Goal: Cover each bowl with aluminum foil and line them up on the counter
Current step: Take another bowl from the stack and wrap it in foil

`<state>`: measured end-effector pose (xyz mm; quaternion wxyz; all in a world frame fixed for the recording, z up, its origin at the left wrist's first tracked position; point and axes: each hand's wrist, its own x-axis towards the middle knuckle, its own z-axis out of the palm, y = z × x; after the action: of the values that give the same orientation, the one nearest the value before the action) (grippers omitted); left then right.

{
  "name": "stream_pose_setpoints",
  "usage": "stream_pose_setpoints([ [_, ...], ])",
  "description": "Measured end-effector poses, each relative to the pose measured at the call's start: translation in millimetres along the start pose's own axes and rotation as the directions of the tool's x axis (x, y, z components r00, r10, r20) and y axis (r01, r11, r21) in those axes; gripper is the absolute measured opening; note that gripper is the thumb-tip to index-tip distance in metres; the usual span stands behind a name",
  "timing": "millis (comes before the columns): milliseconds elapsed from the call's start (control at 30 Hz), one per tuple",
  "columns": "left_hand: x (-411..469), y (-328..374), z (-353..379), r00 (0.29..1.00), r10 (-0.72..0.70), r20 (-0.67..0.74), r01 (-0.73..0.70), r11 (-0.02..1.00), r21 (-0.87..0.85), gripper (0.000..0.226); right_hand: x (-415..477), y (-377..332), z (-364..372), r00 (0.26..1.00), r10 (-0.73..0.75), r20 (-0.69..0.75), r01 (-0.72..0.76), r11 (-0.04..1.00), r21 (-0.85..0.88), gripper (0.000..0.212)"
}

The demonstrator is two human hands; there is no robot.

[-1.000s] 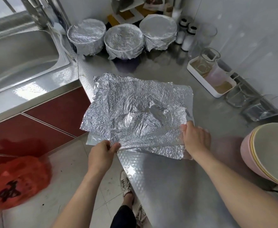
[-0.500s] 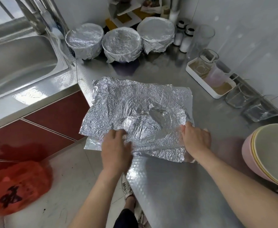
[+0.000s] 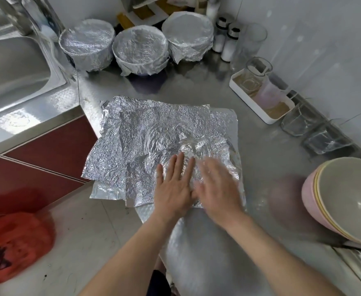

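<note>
Both hands lie flat, palms down, side by side on the crumpled foil sheets [image 3: 154, 137]. The left hand [image 3: 173, 186] has its grip open, fingers spread, clasping nothing; the right hand [image 3: 218, 186] is motion-blurred but also looks flat, its grip open. The foil stretches ahead and left of the hands, its left edge overhanging the bench [image 3: 196, 86]. Beyond it stand three foil-covered bowls [image 3: 140, 52] in a row. Right of the right hand sit stacked bare bowls [image 3: 346, 195]
</note>
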<state>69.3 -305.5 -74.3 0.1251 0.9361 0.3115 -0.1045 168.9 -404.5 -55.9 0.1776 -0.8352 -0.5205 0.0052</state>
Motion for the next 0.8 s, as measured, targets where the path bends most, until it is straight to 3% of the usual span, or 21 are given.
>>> stream_pose_setpoints([
  [67,-2,1,1,1.000,0.005,0.009,-0.005,1.000,0.026,0.071,-24,-17,14,0.976,-0.133,0.174,0.124,0.990,0.065,0.055],
  [233,-2,-1,0,1.000,0.012,0.000,-0.012,1.000,-0.009,0.078,-43,6,18,0.949,-0.088,0.303,0.092,0.996,0.002,0.069],
  [433,-3,-3,2,0.997,-0.013,-0.071,0.008,0.997,-0.072,0.077,-43,29,5,0.922,0.023,0.385,0.027,0.992,-0.125,0.074],
  [800,-8,-25,-4,0.988,-0.091,-0.121,0.075,0.988,-0.136,0.078,-20,39,-2,0.886,0.068,0.458,-0.005,0.990,-0.139,0.094],
])
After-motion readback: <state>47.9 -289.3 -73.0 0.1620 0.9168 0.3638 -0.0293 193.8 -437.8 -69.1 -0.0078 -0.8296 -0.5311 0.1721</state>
